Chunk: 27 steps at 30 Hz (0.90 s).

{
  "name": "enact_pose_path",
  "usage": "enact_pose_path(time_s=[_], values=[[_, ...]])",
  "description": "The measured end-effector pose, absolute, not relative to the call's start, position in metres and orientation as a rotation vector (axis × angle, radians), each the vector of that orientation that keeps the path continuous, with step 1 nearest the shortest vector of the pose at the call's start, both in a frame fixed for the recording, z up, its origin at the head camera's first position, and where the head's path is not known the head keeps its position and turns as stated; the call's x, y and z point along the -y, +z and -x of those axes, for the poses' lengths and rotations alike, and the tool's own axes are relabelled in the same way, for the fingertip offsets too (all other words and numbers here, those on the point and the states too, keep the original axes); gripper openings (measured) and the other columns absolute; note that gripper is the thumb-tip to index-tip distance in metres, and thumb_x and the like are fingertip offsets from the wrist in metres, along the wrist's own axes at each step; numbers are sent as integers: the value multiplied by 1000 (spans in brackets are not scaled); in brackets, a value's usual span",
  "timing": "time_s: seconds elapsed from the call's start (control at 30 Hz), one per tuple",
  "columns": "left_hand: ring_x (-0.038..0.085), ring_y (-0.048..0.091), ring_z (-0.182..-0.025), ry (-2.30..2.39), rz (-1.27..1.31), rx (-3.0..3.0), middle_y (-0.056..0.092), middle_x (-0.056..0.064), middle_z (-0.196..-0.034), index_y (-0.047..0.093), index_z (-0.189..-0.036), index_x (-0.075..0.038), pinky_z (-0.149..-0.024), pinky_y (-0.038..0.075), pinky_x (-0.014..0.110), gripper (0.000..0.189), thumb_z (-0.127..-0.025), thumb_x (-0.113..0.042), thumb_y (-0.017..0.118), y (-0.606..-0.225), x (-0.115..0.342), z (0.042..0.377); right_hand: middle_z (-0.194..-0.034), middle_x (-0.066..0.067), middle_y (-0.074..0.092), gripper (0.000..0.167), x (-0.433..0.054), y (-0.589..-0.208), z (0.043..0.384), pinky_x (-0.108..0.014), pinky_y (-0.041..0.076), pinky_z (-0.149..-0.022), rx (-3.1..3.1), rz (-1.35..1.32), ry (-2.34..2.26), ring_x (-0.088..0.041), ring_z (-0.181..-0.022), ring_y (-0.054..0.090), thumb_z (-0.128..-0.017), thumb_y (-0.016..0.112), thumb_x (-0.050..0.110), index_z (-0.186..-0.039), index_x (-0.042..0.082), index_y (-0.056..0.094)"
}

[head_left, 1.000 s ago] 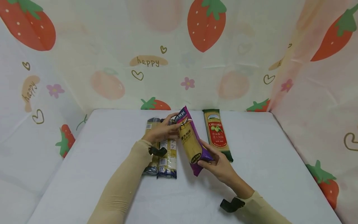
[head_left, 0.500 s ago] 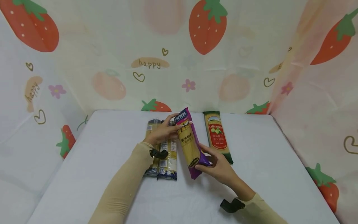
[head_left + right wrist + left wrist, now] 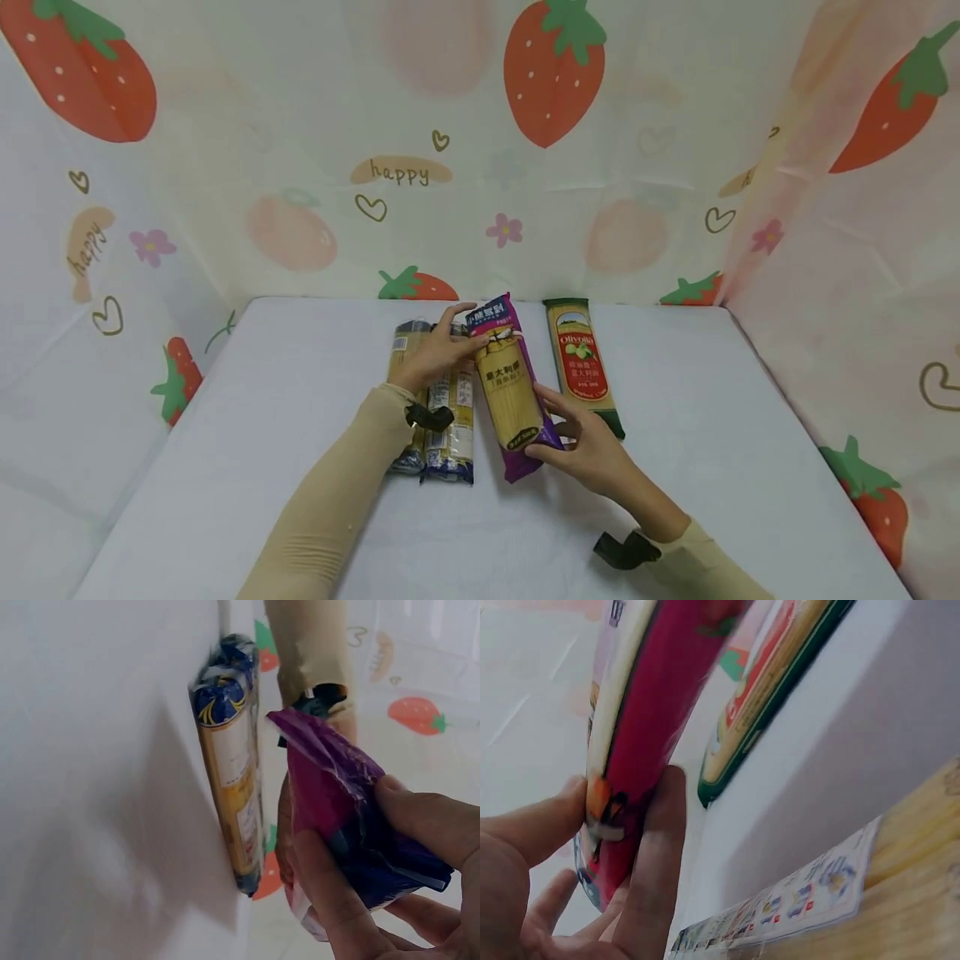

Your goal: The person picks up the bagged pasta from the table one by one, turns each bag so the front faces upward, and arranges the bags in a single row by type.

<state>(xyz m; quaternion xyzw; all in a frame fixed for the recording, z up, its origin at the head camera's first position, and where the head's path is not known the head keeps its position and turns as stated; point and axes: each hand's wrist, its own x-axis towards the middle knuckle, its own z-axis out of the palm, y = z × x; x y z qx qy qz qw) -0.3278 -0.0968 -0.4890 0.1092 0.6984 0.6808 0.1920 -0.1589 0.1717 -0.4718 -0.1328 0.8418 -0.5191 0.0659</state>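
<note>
A purple pasta packet (image 3: 510,387) is held above the table between both hands, its printed face up and tilted toward the head camera. My left hand (image 3: 435,354) pinches its far end, thumb on the front and fingers behind, as the left wrist view shows on the packet's magenta side (image 3: 656,712). At the near end, my right hand (image 3: 585,442) grips the lower right corner. In the right wrist view, thumb and fingers pinch the crumpled purple and blue end (image 3: 360,817). Below my left hand lie two clear pasta packets (image 3: 450,425) side by side, partly hidden by it.
A green and red Olivoila pasta packet (image 3: 581,358) lies right of the held one, close to my right fingers. All rest on a white-covered table (image 3: 300,333), backed by a strawberry-printed cloth wall (image 3: 465,108) that also rises at both sides.
The purple packet has turned so its front faces the head camera more squarely, and its top end sits slightly lower. Both hands keep hold of it. The other packets stay put.
</note>
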Motion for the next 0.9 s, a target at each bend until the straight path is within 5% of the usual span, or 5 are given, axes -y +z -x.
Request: enact_pose_path(time_s=[0.3, 0.63, 0.9], values=[[26, 74, -83, 1906, -302, -2055, 72, 22, -115, 44, -153, -20, -82, 63, 52, 53, -107, -26, 71, -494, 92, 324, -157, -22, 55, 86, -170, -479, 159, -38, 65, -89, -2514, 433, -1598, -33, -113, 75, -90, 90, 15, -164, 16, 46], [40, 68, -127, 1828, -333, -2130, 58, 28, -151, 43, -165, -22, -105, 56, 56, 69, -104, -22, 75, -490, 84, 324, -158, -22, 53, 83, -168, -488, 165, -37, 64, -91, -2475, 396, -1648, -36, -117, 73, -93, 86, 9, -164, 13, 45], [42, 56, -141, 1743, -340, -2175, 39, 25, -168, 39, -167, -30, -93, 57, 57, 74, -103, -28, 76, -489, 80, 325, -159, -22, 52, 81, -169, -493, 172, -43, 63, -95, -2472, 399, -1670, -37, -118, 72, -94, 85, 9, -164, 10, 45]])
